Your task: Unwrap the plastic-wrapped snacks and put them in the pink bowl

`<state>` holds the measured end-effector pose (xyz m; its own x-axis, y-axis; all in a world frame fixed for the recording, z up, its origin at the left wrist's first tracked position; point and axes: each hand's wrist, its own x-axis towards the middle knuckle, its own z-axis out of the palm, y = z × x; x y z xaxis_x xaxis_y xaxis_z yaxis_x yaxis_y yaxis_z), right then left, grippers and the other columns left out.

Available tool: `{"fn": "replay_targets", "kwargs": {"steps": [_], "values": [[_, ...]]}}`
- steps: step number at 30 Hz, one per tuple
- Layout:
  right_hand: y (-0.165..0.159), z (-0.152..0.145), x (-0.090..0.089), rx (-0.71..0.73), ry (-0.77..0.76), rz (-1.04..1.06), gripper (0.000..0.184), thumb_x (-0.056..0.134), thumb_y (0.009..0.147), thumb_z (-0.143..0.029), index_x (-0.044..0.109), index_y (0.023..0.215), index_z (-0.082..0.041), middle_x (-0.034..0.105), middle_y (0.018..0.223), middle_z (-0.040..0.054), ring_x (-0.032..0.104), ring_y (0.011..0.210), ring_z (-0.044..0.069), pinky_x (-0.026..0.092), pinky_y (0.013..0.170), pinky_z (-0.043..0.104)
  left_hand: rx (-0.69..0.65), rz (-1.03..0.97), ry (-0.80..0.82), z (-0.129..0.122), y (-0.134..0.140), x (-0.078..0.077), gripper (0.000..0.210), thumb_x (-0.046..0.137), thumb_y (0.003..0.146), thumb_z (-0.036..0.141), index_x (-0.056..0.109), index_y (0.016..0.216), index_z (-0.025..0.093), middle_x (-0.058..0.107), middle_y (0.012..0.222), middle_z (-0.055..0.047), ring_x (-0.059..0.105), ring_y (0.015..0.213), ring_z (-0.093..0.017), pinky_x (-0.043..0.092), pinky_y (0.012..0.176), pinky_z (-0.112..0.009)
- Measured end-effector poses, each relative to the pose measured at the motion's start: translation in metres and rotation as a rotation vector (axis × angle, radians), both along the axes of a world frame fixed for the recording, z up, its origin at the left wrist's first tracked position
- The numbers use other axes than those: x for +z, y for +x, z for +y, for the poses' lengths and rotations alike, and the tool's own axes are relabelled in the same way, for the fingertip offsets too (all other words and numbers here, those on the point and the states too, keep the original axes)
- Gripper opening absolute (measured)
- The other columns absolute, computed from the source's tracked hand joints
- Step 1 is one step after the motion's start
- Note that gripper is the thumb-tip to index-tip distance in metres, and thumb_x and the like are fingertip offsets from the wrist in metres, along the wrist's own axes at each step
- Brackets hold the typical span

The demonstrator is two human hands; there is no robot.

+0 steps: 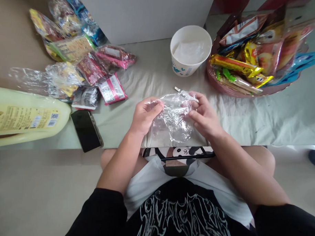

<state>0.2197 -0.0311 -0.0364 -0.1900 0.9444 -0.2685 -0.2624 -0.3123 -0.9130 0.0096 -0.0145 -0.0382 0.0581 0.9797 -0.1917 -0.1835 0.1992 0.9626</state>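
Note:
A clear, crinkled plastic bag (176, 118) is stretched between my two hands above the near part of the covered table. My left hand (146, 115) pinches its left side between thumb and fingers. At the upper right, my right hand (205, 116) grips the bag, with a narrow white strip (193, 98) by its fingertips. A small metal-tipped object (177, 89) lies just beyond the bag; its other end is hidden. Farther back stands a white paper cup (183, 68) with crumpled clear plastic inside.
Several packaged snacks (92, 67) lie in a pile at the left. A pink basket (220, 86) full of wrapped snacks stands at the right. Near the left front edge are a dark phone (86, 130) and a pale yellow bottle (30, 117) on its side.

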Motion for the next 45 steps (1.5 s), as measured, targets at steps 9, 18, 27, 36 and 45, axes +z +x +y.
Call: {"fn": "replay_targets", "kwargs": {"steps": [9,18,27,36,45], "values": [[-0.001,-0.001,-0.009,0.026,0.003,-0.073,0.052,0.082,0.076,-0.035,0.051,0.117,-0.027,0.057,0.083,-0.0049,0.054,0.065,0.009,0.049,0.056,0.025,0.113,0.111,0.138,0.003,-0.011,0.003,0.045,0.086,0.069,0.064,0.071,0.086,0.025,0.065,0.069,0.001,0.062,0.063,-0.012,0.047,0.059,-0.026],[-0.001,0.000,-0.001,-0.064,-0.003,-0.015,0.051,0.082,0.075,-0.042,0.057,0.118,-0.031,0.065,0.096,-0.0003,0.068,0.090,0.019,0.059,0.076,0.035,-0.284,-0.081,-0.204,0.004,-0.008,0.004,0.035,0.089,0.071,0.051,0.073,0.079,0.020,0.075,0.075,-0.004,0.072,0.065,-0.017,0.058,0.056,-0.028],[-0.006,0.000,0.002,0.054,-0.051,-0.017,0.036,0.090,0.068,-0.036,0.063,0.089,-0.023,0.066,0.076,-0.0024,0.061,0.067,0.012,0.054,0.063,0.029,-0.240,0.143,-0.057,0.001,-0.006,0.010,0.030,0.084,0.077,0.045,0.072,0.083,0.018,0.071,0.068,0.001,0.069,0.053,-0.012,0.057,0.049,-0.021],[0.002,0.001,-0.010,-0.017,0.004,-0.005,0.031,0.079,0.082,-0.045,0.056,0.092,-0.027,0.058,0.073,-0.0055,0.057,0.061,0.011,0.049,0.056,0.026,-0.226,0.135,-0.016,0.003,-0.010,0.007,0.036,0.084,0.076,0.051,0.072,0.086,0.018,0.065,0.059,0.004,0.064,0.044,-0.011,0.052,0.041,-0.021],[0.003,-0.010,-0.003,-0.339,1.060,-0.660,0.037,0.065,0.089,-0.027,0.060,0.125,-0.031,0.064,0.114,0.0056,0.064,0.112,0.025,0.056,0.096,0.046,-0.031,0.318,0.129,-0.002,-0.004,0.000,0.026,0.076,0.082,0.044,0.072,0.080,0.018,0.072,0.071,0.000,0.061,0.055,-0.008,0.046,0.042,-0.016]]}}
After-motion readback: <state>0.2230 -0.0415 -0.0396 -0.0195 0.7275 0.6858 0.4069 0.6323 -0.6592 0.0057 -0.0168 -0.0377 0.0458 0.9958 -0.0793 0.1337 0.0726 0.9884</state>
